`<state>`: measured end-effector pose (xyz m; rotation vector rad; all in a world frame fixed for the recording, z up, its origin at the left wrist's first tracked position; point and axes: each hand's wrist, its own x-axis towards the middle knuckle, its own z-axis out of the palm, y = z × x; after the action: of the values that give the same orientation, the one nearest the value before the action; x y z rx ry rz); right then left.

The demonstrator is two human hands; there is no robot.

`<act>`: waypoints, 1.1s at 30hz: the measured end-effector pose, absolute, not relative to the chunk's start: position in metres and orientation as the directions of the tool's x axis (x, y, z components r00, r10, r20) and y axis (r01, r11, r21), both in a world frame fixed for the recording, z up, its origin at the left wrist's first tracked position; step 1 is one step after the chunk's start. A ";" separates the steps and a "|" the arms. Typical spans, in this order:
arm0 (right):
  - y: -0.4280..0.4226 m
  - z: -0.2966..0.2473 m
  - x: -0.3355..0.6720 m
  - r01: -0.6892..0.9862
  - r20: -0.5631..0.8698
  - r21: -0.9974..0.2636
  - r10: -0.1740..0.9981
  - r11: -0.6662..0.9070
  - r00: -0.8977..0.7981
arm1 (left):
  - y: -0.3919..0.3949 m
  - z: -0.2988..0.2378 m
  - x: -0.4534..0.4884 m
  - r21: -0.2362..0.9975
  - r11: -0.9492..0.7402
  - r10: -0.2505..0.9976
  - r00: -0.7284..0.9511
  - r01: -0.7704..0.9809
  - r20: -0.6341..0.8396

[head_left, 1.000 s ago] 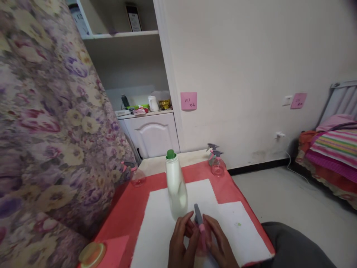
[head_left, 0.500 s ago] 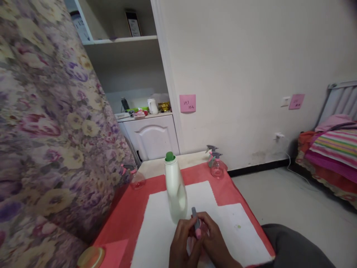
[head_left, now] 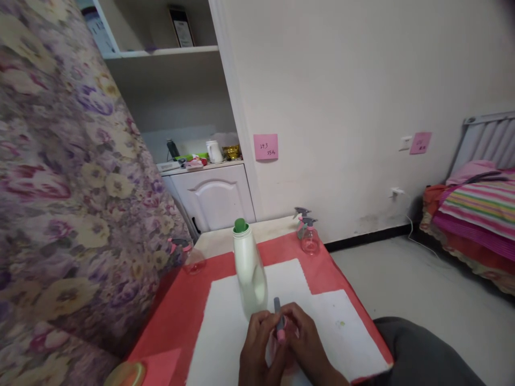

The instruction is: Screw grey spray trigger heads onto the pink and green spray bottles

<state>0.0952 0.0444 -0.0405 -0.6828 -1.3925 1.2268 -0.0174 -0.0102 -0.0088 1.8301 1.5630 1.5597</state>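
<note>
Close in front of me, both hands are closed around a small spray bottle point(head_left: 279, 324) with a grey head and a pink tip. Its clear pinkish body is mostly hidden by my fingers. My left hand point(head_left: 256, 351) grips it from the left, thumb near the bottom. From the right, my right hand point(head_left: 308, 343) curls its fingers about the head. Just beyond stands a pale green jug point(head_left: 250, 268) with a handle, upright on white paper point(head_left: 219, 332). Something green point(head_left: 240, 225) sits in the jug's mouth.
On the red-covered table point(head_left: 173, 316), a clear spray bottle point(head_left: 195, 260) stands at left and another point(head_left: 310, 241) at back right, with one more behind it. A round yellowish lid or jar point(head_left: 126, 373) is at front left. A floral curtain point(head_left: 80, 214) hangs on the left.
The view has shifted slightly, so the scene sits a little further left. Both hands keep hold of the spray bottle, with hardly any change in grip.
</note>
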 end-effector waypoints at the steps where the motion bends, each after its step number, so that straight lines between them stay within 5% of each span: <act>1: 0.045 -0.040 0.097 -0.224 0.347 -0.929 0.904 0.295 -0.249 | -0.010 -0.010 -0.018 0.756 -0.378 0.830 -0.166 0.535 0.533; 7: 0.046 -0.031 0.108 -0.195 0.394 -0.918 0.836 0.344 -0.382 | -0.010 -0.012 -0.023 0.748 -0.378 0.845 -0.128 0.545 0.520; 13: 0.041 -0.037 0.095 -0.119 0.244 -0.968 0.945 0.222 -0.219 | -0.010 -0.011 -0.021 0.740 -0.381 0.824 -0.159 0.554 0.543; 21: 0.047 -0.031 0.110 -0.163 0.440 -0.898 0.806 0.409 -0.397 | -0.010 -0.017 -0.023 0.726 -0.395 0.825 -0.130 0.563 0.550; 27: 0.044 -0.039 0.097 -0.164 0.283 -0.955 0.919 0.245 -0.273 | -0.011 -0.014 -0.023 0.707 -0.396 0.821 -0.119 0.586 0.558; 33: 0.048 -0.035 0.108 -0.160 0.427 -0.904 0.818 0.396 -0.385 | -0.010 -0.009 -0.033 0.635 -0.411 0.840 0.002 0.654 0.542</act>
<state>0.1076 0.0476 -0.0352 -0.5936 -1.6252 1.1907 -0.0327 -0.0097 -0.0092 2.0707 1.5763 1.3696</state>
